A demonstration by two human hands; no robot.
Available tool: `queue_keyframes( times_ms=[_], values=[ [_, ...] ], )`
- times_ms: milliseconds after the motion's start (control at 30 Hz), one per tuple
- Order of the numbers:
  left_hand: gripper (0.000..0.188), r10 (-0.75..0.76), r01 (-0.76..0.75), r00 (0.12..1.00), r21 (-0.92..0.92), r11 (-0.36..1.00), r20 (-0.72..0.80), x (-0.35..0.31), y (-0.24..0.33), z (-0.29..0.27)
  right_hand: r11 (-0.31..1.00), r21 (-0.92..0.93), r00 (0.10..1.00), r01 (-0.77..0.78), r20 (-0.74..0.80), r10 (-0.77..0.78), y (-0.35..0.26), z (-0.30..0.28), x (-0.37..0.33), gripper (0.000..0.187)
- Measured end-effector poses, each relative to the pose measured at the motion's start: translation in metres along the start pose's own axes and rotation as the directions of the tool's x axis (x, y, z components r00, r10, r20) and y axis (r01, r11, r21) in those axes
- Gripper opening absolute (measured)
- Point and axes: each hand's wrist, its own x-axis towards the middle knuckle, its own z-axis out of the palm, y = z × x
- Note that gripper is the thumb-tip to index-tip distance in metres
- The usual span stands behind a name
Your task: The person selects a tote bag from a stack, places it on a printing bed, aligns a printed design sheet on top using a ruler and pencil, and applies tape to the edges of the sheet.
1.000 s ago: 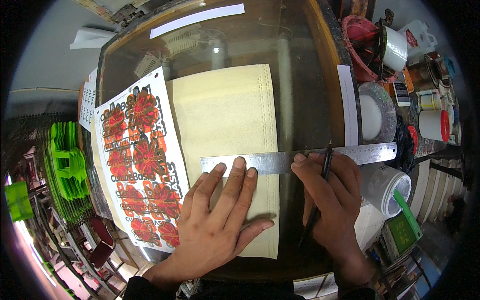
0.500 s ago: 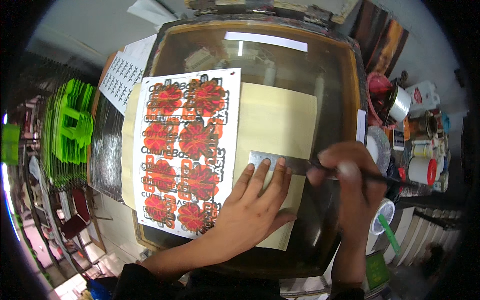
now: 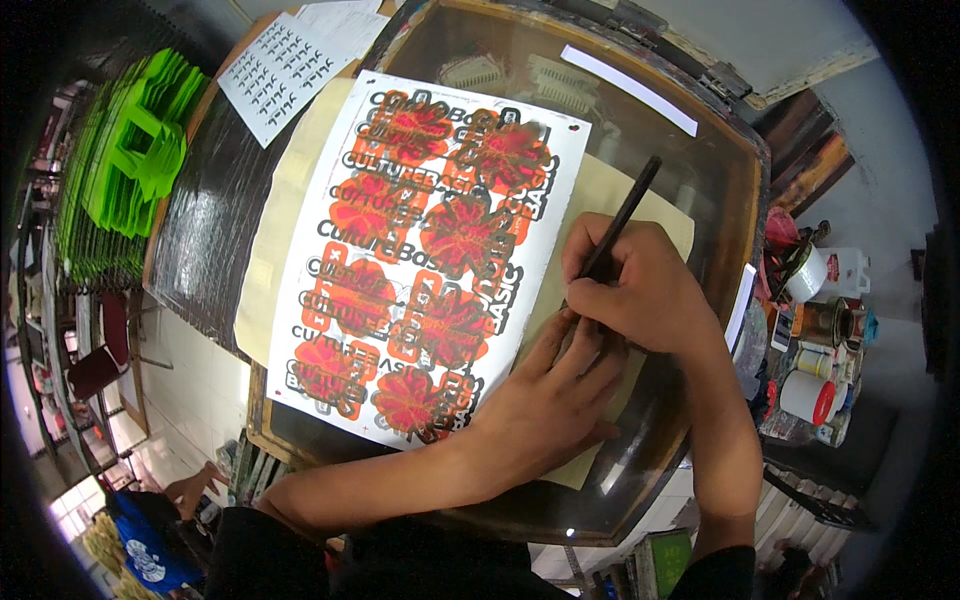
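Observation:
My right hand (image 3: 640,280) grips a slim black pen (image 3: 632,195), tilted with its upper end toward the far right. Its lower tip is hidden by the fingers. Just below, my left hand (image 3: 535,415) lies with fingers stretched out, its fingertips close against the right hand. The metal ruler seen earlier under those fingers is hidden from view. Beneath both hands is a cream sheet (image 3: 650,205), partly covered by a white sheet (image 3: 425,250) printed with red-orange flowers and black lettering. Both sheets rest on a see-through panel (image 3: 715,190) with a brown frame.
White strips (image 3: 630,90) lie along the panel's far and right edges. At left stand a rack of green pieces (image 3: 140,150) and a sheet of black print rows (image 3: 280,80). Tubs and pots (image 3: 808,395) crowd the right. A person in blue (image 3: 150,540) shows at lower left.
My right hand has moved left and up against the left hand, and the pen now points up. The view has shifted and turned, and the ruler has gone out of sight.

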Motion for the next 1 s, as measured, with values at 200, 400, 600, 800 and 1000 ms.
queue_keyframes(
  times_ms=[200, 400, 600, 800, 1000],
  values=[
    [0.074, -0.005, 0.004, 1.0, -0.028, 1.0, -0.029, 0.0, -0.001, 0.001, 0.988, -0.142, 0.997, 0.06, -0.03, -0.065, -0.003, 0.001, 0.007, 0.018],
    [0.073, -0.004, 0.003, 0.999, -0.021, 1.0, -0.036, -0.002, -0.001, 0.002, 0.981, -0.183, 0.997, 0.07, -0.024, -0.076, -0.006, 0.002, 0.008, 0.02],
    [0.074, -0.01, 0.011, 0.999, 0.004, 1.0, -0.044, -0.002, 0.001, 0.005, 0.978, -0.208, 0.999, 0.027, 0.033, -0.021, -0.018, 0.003, 0.01, 0.02],
    [0.074, -0.014, 0.015, 0.999, 0.032, 0.999, -0.031, -0.001, 0.002, 0.005, 0.953, -0.297, 0.996, 0.067, 0.077, -0.046, -0.023, 0.001, 0.013, 0.017],
    [0.075, -0.003, 0.005, 1.0, 0.074, 0.997, -0.022, -0.002, 0.001, 0.005, 0.962, -0.263, 0.995, 0.069, 0.081, -0.05, -0.021, 0.001, 0.014, 0.016]
  ],
)
